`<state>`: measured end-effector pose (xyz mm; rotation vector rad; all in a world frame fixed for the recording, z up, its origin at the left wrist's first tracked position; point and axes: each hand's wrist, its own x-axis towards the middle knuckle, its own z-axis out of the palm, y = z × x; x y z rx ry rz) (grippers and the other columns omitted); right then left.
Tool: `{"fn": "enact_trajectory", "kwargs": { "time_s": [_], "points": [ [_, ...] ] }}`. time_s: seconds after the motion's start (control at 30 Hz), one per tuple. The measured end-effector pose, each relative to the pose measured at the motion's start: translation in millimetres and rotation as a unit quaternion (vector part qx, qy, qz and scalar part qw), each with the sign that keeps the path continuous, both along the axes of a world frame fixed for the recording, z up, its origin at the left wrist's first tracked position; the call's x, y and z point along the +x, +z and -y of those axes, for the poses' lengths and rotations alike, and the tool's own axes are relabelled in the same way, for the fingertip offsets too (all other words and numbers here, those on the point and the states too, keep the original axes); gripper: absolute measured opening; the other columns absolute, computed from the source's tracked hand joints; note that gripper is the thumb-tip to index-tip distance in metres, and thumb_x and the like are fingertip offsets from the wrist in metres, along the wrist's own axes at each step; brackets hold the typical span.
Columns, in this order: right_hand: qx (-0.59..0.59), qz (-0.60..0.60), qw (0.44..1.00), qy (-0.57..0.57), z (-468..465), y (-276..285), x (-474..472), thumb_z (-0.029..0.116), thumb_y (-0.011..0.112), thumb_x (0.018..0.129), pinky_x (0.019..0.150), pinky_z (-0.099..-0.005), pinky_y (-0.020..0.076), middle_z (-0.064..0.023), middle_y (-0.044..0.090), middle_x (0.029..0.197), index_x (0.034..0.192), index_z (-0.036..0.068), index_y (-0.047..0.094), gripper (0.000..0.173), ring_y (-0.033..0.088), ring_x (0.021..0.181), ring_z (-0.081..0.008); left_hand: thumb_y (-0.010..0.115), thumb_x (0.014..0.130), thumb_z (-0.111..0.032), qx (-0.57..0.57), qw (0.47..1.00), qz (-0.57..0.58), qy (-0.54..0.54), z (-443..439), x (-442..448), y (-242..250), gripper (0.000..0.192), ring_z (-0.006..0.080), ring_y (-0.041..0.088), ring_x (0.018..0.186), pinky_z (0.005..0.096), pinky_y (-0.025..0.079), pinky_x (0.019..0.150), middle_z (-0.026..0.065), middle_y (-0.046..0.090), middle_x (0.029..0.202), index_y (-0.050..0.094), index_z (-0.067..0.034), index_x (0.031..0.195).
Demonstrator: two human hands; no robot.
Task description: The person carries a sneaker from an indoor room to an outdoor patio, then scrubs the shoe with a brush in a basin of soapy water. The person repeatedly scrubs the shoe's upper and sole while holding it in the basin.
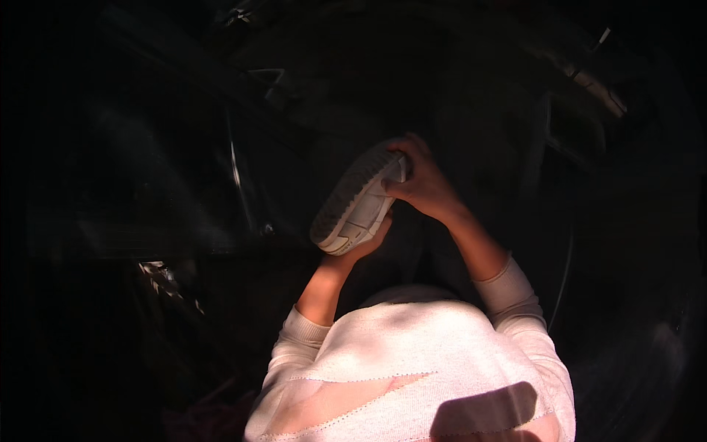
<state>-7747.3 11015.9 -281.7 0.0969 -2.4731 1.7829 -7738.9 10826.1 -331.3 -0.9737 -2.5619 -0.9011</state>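
Note:
A white shoe (367, 212) with a ridged dark sole is held up in front of my body, tilted so that the sole faces up and to the left. My right hand (422, 182) grips its upper end, thumb on the side and fingers over the sole's edge. From below, my left hand (371, 246) holds the lower part of the shoe; most of its fingers are hidden behind it. Small lettering runs along the side near the lower end. The shoe's opening is out of sight.
Deep shadow covers most of the surroundings. A thin bright edge (235, 166) stands out at the left, with a sunlit patch (165, 279) below it. At the upper right lies a lit strip (599, 91) that I cannot identify. My pale sweater (397, 353) fills the bottom.

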Motion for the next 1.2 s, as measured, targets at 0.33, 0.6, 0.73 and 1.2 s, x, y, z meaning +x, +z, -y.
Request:
{"fn": "enact_trajectory", "kwargs": {
  "time_s": [0.33,0.6,0.73,1.2],
  "points": [
    [0.069,-0.005,0.995,-0.070,10.3,-97.0,-7.9,0.017,0.077,0.069,0.115,-0.0432,0.0334,-0.0210,0.029,0.154,0.137,0.008,0.048,0.074,0.028,0.144,-0.0377,0.055,0.096,-0.036,-0.052,0.968,0.241,-0.043,29.0,-13.8,-84.7,0.048,0.0303,0.047,0.131,0.0429,0.037,0.110,0.0118,0.054,0.139,0.053,-0.011,0.137],
    [-0.102,0.122,0.980,-0.120,27.3,-93.3,55.9,0.009,0.069,0.081,0.102,-0.0371,0.0468,-0.0170,0.047,0.141,0.137,0.007,0.050,0.059,0.050,0.128,-0.0287,0.058,0.095,-0.034,-0.027,0.965,0.233,-0.115,56.4,31.3,-109.1,0.045,0.0319,0.053,0.124,0.0435,0.040,0.107,0.0129,0.058,0.134,0.056,-0.010,0.133],
    [-0.270,0.125,0.938,-0.180,11.9,-111.2,72.8,0.015,0.062,0.096,0.085,-0.0306,0.0542,-0.0098,0.061,0.119,0.128,0.003,0.055,0.035,0.065,0.099,-0.0162,0.054,0.096,-0.039,-0.049,0.948,0.297,-0.100,40.1,31.5,-92.5,0.048,0.0349,0.052,0.125,0.0438,0.039,0.107,0.0180,0.056,0.134,0.056,-0.008,0.133],
    [-0.242,0.039,0.963,-0.116,-143.8,-243.9,-41.9,0.005,0.046,0.098,0.066,-0.0227,0.0480,-0.0057,0.069,0.094,0.120,0.002,0.059,0.025,0.058,0.074,-0.0075,0.063,0.089,-0.025,0.543,0.662,0.492,0.155,27.7,-47.7,-219.8,0.034,0.0215,0.065,0.099,0.0322,0.049,0.090,0.0088,0.069,0.107,0.064,0.000,0.113]
  ]
}}
